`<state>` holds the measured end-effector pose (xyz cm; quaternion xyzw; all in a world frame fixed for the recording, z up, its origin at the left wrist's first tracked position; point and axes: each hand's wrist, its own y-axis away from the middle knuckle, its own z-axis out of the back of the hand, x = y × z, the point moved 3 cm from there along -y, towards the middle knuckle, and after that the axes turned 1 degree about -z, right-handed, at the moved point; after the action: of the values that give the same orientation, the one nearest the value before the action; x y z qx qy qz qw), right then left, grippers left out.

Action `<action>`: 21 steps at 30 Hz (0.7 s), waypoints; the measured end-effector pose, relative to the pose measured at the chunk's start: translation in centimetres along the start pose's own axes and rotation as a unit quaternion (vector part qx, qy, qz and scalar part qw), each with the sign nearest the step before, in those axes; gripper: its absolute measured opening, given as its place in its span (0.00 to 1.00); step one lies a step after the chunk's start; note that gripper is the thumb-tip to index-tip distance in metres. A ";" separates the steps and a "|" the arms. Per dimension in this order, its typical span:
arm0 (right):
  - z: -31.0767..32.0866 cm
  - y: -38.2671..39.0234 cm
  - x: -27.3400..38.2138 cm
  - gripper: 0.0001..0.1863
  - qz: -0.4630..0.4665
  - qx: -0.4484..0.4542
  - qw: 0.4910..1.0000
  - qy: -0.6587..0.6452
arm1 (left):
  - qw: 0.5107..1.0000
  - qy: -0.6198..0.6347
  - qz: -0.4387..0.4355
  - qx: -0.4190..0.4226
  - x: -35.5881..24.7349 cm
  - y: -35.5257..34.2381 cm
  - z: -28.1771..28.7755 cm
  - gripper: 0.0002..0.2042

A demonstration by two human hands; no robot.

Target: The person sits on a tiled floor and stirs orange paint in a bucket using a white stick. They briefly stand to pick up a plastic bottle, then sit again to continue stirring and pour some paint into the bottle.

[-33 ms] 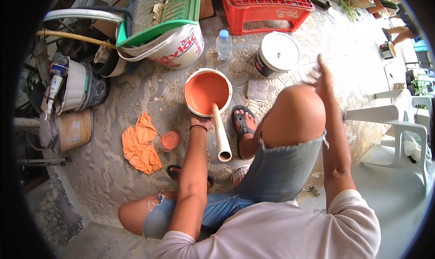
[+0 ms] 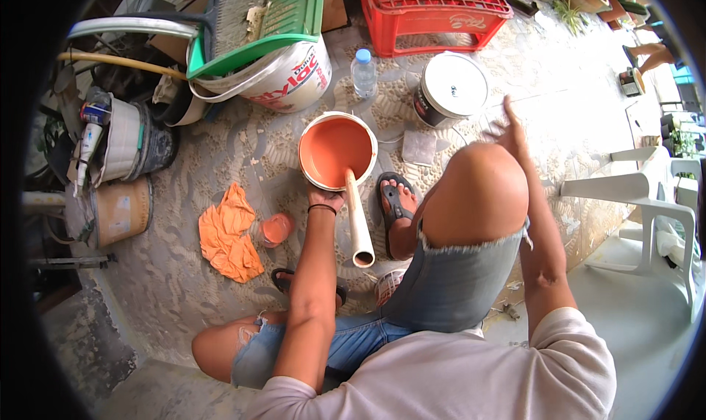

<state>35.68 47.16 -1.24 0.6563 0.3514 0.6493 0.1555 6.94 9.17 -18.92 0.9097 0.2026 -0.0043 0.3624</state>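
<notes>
A round can of orange paint (image 2: 334, 151) is held near the middle of the view. At its near side my left hand (image 2: 326, 198) grips it, the fingers partly hidden beneath the rim. A pale hollow tube (image 2: 360, 229) stands in the paint and leans toward me over the edge. Beyond my raised knee my right hand (image 2: 513, 134) is open, fingers spread, with nothing in it. Left of the can lie a crumpled orange cloth (image 2: 229, 232) and a small clear cup with orange paint (image 2: 276, 229).
Farther off stand a water bottle (image 2: 363, 74), a white-lidded tub (image 2: 453, 86) and a red crate (image 2: 434, 15). A grey square block (image 2: 419, 148) lies nearby. At left are a white bucket (image 2: 294, 78) under a green tray (image 2: 294, 23), and other containers. A white plastic chair (image 2: 632, 177) stands right.
My right hand has shifted slightly left and toward me. The tube's near end has dipped a little closer to me. My left hand keeps its hold on the can.
</notes>
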 end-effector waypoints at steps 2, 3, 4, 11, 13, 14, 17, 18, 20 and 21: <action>0.0 -4.3 -6.5 0.77 -0.084 0.062 0.990 -0.092 | 1.000 -0.023 0.011 -0.005 0.4 -0.6 -1.6 0.26; -3.8 -3.7 -7.9 0.78 -0.070 0.055 0.985 -0.150 | 1.000 -0.023 0.010 -0.018 -0.7 -0.3 -0.3 0.25; -7.0 -2.3 -9.1 0.79 -0.060 0.042 0.976 -0.205 | 0.999 -0.022 0.012 -0.027 -1.5 -0.3 0.8 0.24; -10.7 -6.1 -6.6 0.40 0.091 -0.009 0.954 -0.287 | 0.999 0.029 0.017 0.008 -1.7 -3.1 1.2 0.33; -10.1 -6.2 -6.3 0.38 0.092 -0.024 0.953 -0.287 | 1.000 0.026 0.009 0.001 -1.1 -3.1 0.2 0.32; -9.7 -6.5 -6.0 0.37 0.095 -0.030 0.953 -0.286 | 1.000 0.018 0.000 -0.009 -0.6 -2.9 -0.7 0.31; -9.2 -7.9 -4.6 0.38 0.098 -0.025 0.956 -0.277 | 0.998 0.006 -0.026 -0.049 -0.4 -2.0 -2.0 0.29; -8.9 -8.4 -4.0 0.38 0.094 -0.022 0.957 -0.273 | 0.997 0.005 -0.034 -0.064 -0.4 -1.6 -2.2 0.29; -8.4 -9.5 -2.7 0.40 0.091 -0.004 0.963 -0.255 | 0.996 0.031 -0.044 -0.071 -0.5 -1.2 -2.6 0.27; -8.3 -10.3 -2.0 0.40 0.088 0.008 0.966 -0.245 | 0.996 0.035 -0.045 -0.071 -0.6 -1.0 -2.8 0.26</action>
<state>25.21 50.97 -8.59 0.8246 0.2487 0.4773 0.1743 5.62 11.48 -17.39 0.8714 0.2558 0.0260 0.4178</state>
